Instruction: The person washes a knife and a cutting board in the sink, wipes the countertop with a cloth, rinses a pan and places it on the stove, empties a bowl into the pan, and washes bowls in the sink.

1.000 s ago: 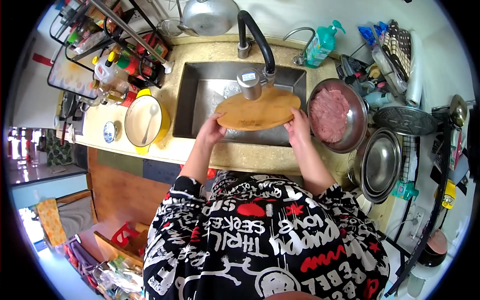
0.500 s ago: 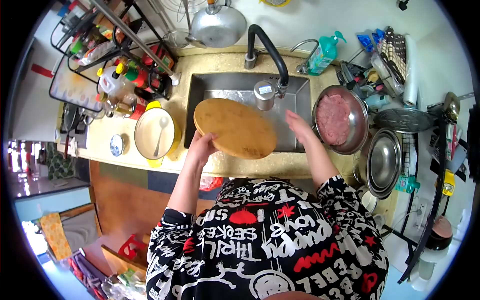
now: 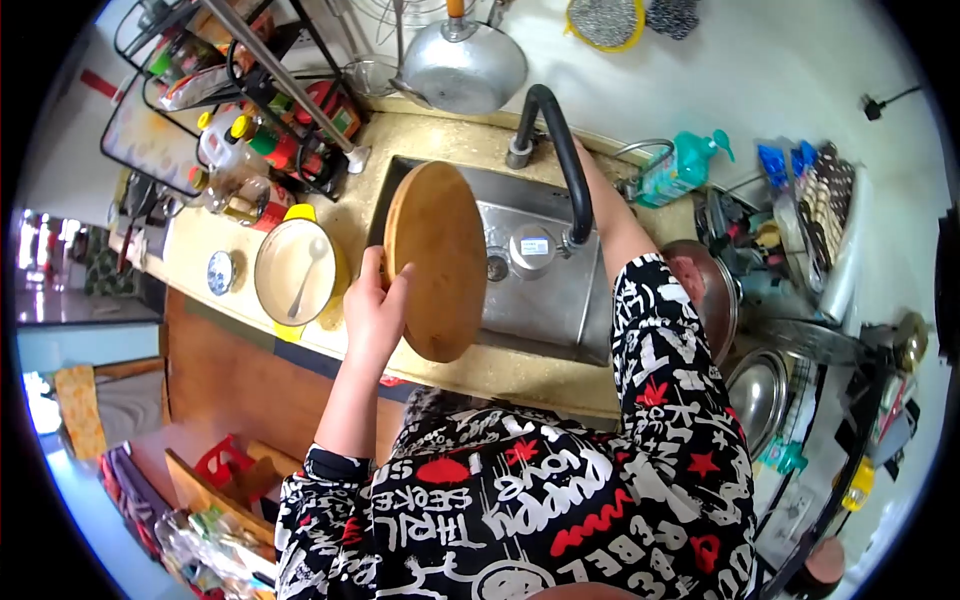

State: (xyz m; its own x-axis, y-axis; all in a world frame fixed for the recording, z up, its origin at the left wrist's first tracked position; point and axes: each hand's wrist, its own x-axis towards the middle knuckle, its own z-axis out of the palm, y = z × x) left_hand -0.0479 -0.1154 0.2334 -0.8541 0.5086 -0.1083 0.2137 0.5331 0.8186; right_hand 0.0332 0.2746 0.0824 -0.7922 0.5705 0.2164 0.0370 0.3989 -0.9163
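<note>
Around the sink [image 3: 545, 315]: speckled beige stone surface [image 3: 190, 238], pale wall behind, brown floor [image 3: 240, 375] below on the left. Left of the sink on the surface, a yellow pot [image 3: 273, 270] with a spoon [image 3: 304, 280] inside, small blue-and-white dish [image 3: 220, 272] just beside it. Black rack [image 3: 240, 85] with bottles [image 3: 225, 145] at the back left. Metal pan [image 3: 465, 70] against the wall. Teal pump bottle [image 3: 680, 172] behind the sink's right corner; metal bowl [image 3: 717, 315] with pink meat [image 3: 687, 275] on the right, partly covered by the sleeve [image 3: 665, 350]. Round wooden board [image 3: 440, 265] is up off the surface, tilted steeply, over the sink's left end and front edge. Left hand [image 3: 375, 305] grips it by its left edge, thumb on the near face, forearm angled up from below. Right forearm [image 3: 607, 215] reaches across the sink's right side toward the back, passing behind the black faucet [image 3: 573, 170]. Right hand itself is hidden there; can't tell whether it grasps anything.
</note>
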